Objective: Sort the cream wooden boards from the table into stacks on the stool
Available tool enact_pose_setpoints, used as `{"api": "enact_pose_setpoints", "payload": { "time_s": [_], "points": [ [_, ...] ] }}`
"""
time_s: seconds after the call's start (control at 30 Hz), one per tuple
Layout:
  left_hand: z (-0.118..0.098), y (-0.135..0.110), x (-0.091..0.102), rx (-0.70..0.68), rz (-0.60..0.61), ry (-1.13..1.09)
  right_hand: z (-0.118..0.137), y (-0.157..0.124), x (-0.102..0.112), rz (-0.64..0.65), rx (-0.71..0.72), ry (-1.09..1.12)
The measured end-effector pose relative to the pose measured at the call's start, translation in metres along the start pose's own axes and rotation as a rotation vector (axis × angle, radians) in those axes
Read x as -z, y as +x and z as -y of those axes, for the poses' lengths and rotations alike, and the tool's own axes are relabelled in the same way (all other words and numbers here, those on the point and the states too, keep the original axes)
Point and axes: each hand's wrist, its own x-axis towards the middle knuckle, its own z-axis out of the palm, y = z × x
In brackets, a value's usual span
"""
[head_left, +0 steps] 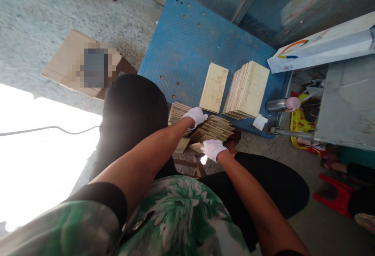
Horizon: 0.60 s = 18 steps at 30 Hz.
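Box: cardboard, set on the floor well left of the platform.
Left hand: gloved, laid flat on the fan, fingers spread, nothing clasped.
Fan: thin pale boards, overlapped, at the platform's near edge; judged light, stiff, smooth; best taken by the long edges.
Right hand: gloved, closed on a board just off the platform's near edge.
Single board: flat on the platform.
Stack: on the platform's right part.
Bottle: lying at the platform's right edge.
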Motion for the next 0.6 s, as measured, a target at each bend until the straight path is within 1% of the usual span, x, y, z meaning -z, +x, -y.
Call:
{"api": "enact_pose_setpoints", "payload": {
  "time_s": [0.1,0.23,0.4,0.5,0.6],
  "points": [
    [-0.001,-0.001,0.002,-0.003,0.028,0.148,0.005,0.012,-0.009,0.0,-0.035,0.009],
    [-0.005,-0.005,0.001,-0.052,0.046,0.268,0.0,0.016,-0.013,-0.018,-0.077,0.036],
    [-0.005,-0.005,-0.001,-0.11,0.02,0.346,-0.011,0.015,-0.008,-0.089,-0.12,0.083],
    [-0.004,-0.002,-0.003,-0.126,-0.013,0.359,-0.015,0.013,-0.002,-0.14,-0.116,0.106],
    [-0.004,0.002,-0.003,-0.134,-0.052,0.354,-0.017,0.011,0.005,-0.233,-0.132,0.133]
  ]
}}
